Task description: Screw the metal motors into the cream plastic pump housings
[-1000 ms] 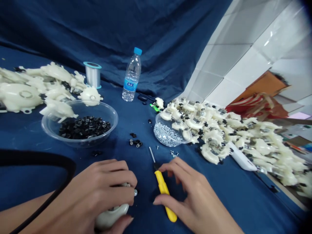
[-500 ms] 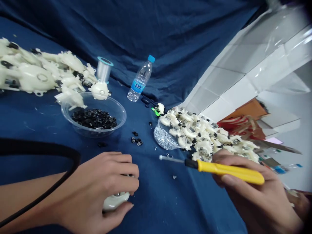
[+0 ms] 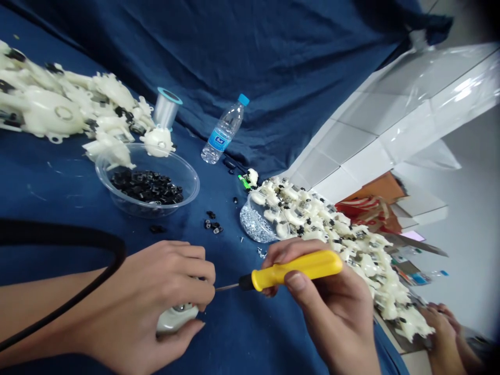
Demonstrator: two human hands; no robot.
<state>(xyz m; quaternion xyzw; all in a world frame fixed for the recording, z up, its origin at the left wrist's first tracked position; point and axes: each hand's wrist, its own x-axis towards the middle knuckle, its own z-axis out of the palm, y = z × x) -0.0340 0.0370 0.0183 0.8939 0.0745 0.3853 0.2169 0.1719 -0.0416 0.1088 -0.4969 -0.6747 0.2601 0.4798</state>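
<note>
My left hand (image 3: pixel 164 297) is wrapped over a cream plastic part (image 3: pixel 176 319), most of it hidden under the palm and fingers. A yellow-handled screwdriver (image 3: pixel 297 268) is gripped in my right hand (image 3: pixel 328 307). Its thin shaft points left, and the tip disappears behind the fingers of my left hand, so I cannot tell what it touches. Small loose screws (image 3: pixel 261 253) lie on the blue cloth beyond the screwdriver. Farther off, a clear bowl of screws (image 3: pixel 255 224) sits tilted against a pile of cream plastic parts (image 3: pixel 312 208).
At left stands a clear bowl of black pieces (image 3: pixel 146 187), with more cream parts (image 3: pixel 50 107) behind it. A wire spool (image 3: pixel 166 109) and water bottle (image 3: pixel 223 133) stand at the back. A black cable (image 3: pixel 94 239) crosses my left forearm. Another person's hands (image 3: pixel 445 325) show at lower right.
My right hand has brought the screwdriver left, so its tip is now at my left hand. A screw seen on the tip before is now out of sight. The view has shifted slightly.
</note>
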